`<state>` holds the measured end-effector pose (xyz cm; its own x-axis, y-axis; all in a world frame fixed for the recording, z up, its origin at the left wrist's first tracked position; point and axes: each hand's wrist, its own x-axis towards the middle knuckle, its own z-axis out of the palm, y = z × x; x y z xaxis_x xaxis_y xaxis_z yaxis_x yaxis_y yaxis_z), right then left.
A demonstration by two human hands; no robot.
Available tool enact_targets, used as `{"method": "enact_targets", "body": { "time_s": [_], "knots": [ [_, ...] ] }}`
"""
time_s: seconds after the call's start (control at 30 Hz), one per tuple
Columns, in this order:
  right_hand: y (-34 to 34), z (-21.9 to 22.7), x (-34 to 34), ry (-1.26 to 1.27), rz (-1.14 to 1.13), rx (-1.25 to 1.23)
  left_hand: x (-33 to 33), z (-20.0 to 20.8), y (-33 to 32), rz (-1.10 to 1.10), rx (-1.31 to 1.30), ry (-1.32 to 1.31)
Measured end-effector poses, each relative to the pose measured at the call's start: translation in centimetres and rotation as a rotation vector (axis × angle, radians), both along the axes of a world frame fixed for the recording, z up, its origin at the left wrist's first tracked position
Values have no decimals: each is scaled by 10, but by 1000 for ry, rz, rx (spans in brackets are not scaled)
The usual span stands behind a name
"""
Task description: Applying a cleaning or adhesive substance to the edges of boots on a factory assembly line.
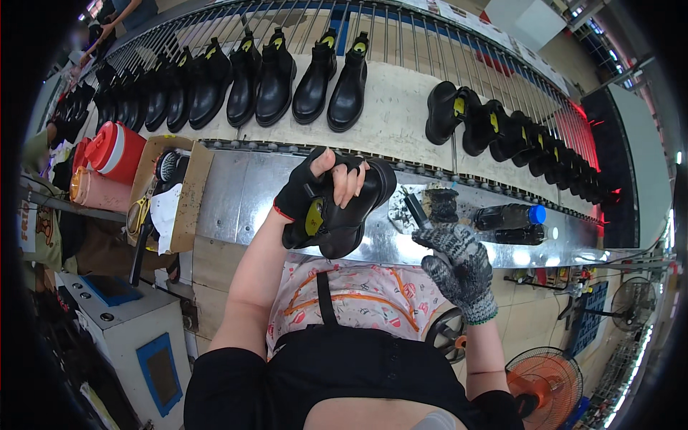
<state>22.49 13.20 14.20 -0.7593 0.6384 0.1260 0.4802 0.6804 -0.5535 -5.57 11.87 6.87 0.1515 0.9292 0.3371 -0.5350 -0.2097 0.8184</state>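
My left hand (337, 179), in a black glove with bare fingertips, grips a black ankle boot (362, 204) over the metal ledge. The boot is tilted, its sole turned to the right and a yellow-green patch showing at its opening. My right hand (459, 265) wears a grey knitted glove and is closed around a dark stick-like tool (416, 210), whose far end points up and left. Just beyond that hand lie a black-stained white cloth or dish (400, 215) and a dark, worn block (441, 204). The right fingertips are partly hidden.
Beyond the ledge (244, 186), a pale conveyor (394, 93) carries rows of black boots (276, 82). Two bottles (509, 216) of dark liquid lie at right. A cardboard box (190, 193) with scissors and a brush, and a red jug (115, 150), stand at left. An orange fan (545, 387) is low right.
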Motion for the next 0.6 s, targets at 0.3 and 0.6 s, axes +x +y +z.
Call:
{"method": "enact_targets", "body": {
  "time_s": [0.3,0.6],
  "knots": [
    [11,3,-8,-54,145,201,-1,2,0,-28,3,0],
    [10,6,-14,-94,169,196,2,5,-2,-19,1,-13]
  ]
}}
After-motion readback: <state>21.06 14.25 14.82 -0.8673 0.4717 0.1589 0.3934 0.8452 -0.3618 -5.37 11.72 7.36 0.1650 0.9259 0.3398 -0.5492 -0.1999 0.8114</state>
